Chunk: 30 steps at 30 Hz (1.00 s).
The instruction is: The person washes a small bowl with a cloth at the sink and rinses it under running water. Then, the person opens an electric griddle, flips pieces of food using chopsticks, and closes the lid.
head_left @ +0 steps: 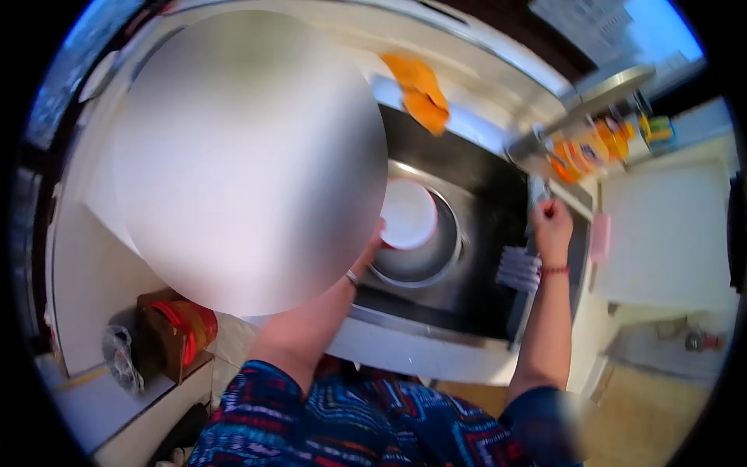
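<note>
My left hand [371,249] is at the left rim of a white bowl [408,214] with a red edge, gripping it; a large blurred patch hides part of this hand. The bowl is over a round metal basin [420,268] in the dark sink [482,226]. On the right, my right hand [552,227] is closed at the sink's right side, just below the base of the faucet [533,146]. What its fingers hold, if anything, is not clear. A grey ribbed rack [519,268] lies beside my right wrist.
An orange cloth [420,89] hangs over the sink's back edge. Behind the faucet stands an orange bottle [587,152]. A pink sponge-like block [600,237] is beside a white board [661,233]. At lower left sits a box with a red package [187,331].
</note>
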Each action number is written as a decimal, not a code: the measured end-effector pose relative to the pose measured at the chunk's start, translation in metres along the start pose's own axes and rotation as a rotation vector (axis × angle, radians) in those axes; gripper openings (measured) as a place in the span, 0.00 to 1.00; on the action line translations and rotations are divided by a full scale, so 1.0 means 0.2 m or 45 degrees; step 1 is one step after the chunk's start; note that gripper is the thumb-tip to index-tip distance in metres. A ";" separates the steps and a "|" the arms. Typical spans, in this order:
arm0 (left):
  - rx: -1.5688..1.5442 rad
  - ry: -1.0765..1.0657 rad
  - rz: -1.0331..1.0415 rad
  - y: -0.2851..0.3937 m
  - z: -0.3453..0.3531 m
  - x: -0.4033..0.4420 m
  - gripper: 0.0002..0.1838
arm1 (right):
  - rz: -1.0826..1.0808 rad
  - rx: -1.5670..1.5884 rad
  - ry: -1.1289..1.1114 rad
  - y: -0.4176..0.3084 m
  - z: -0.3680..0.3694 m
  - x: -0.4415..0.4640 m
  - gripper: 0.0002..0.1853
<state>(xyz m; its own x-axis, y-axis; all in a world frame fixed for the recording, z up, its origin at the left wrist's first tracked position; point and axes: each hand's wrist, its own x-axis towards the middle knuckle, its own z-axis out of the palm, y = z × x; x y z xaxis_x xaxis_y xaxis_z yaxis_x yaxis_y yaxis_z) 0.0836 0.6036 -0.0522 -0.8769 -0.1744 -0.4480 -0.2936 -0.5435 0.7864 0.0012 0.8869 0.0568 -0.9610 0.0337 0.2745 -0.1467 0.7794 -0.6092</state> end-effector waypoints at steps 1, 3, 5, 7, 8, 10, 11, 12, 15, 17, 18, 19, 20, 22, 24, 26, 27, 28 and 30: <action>-0.009 0.041 -0.041 -0.02 -0.01 0.01 0.28 | -0.065 0.073 -0.058 -0.14 0.07 -0.06 0.05; 0.513 0.161 0.171 -0.26 -0.08 0.18 0.24 | -0.114 0.212 -0.193 -0.27 0.27 -0.16 0.05; 0.411 0.112 0.155 -0.18 -0.04 0.10 0.24 | -0.150 0.083 -0.344 -0.42 0.45 -0.28 0.04; 0.423 0.099 0.177 -0.19 -0.05 0.13 0.20 | -0.336 -0.010 -0.679 -0.47 0.59 -0.36 0.11; 0.264 0.144 0.103 -0.05 0.05 0.00 0.19 | -0.446 -0.102 -0.711 -0.48 0.63 -0.38 0.12; 0.749 0.086 0.534 -0.25 -0.04 0.16 0.20 | -0.582 -0.182 -0.727 -0.46 0.72 -0.42 0.14; 0.751 0.104 0.556 -0.19 -0.05 0.14 0.20 | -0.481 -0.204 -0.808 -0.44 0.76 -0.42 0.16; 0.697 0.028 0.342 -0.13 -0.02 0.08 0.20 | -0.375 -0.233 -0.887 -0.44 0.79 -0.42 0.18; 0.632 -0.006 0.152 0.04 0.06 -0.08 0.20 | -0.345 -0.094 -0.875 -0.43 0.84 -0.38 0.22; 0.621 0.063 0.154 0.06 0.05 -0.09 0.20 | -0.310 0.031 -0.879 -0.37 0.91 -0.38 0.20; 0.612 0.098 0.160 0.06 0.05 -0.09 0.19 | -0.318 0.034 -0.881 -0.38 0.91 -0.38 0.20; 0.535 0.056 0.168 0.06 0.05 -0.09 0.19 | -0.333 0.210 -0.925 -0.40 0.90 -0.38 0.19; 0.459 0.011 0.174 0.05 0.05 -0.10 0.19 | -0.343 0.388 -0.965 -0.41 0.88 -0.38 0.18; 0.454 0.022 0.116 0.01 0.04 -0.06 0.18 | -0.260 0.371 -0.999 -0.42 0.86 -0.39 0.17; 0.443 0.029 0.059 -0.03 0.03 -0.02 0.17 | -0.179 0.347 -1.032 -0.43 0.84 -0.40 0.15; 0.435 -0.010 0.094 -0.07 0.02 0.02 0.17 | 0.308 0.648 -1.213 -0.43 0.83 -0.41 0.13; 0.432 -0.023 0.107 -0.10 0.01 0.04 0.16 | 0.304 0.646 -1.214 -0.42 0.82 -0.42 0.13; 0.432 -0.016 0.134 -0.15 0.01 0.08 0.17 | 0.074 0.515 -1.148 -0.42 0.80 -0.43 0.15; 0.441 -0.004 0.168 -0.24 0.00 0.14 0.17 | -0.160 0.394 -1.071 -0.48 0.74 -0.44 0.16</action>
<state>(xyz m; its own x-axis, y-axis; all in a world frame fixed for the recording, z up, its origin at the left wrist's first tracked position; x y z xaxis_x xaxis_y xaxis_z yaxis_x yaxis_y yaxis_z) 0.0728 0.6239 -0.1032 -0.9167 -0.2217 -0.3323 -0.2890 -0.2064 0.9348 0.0645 0.7178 -0.0189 -0.7696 -0.6037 -0.2081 -0.2019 0.5393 -0.8176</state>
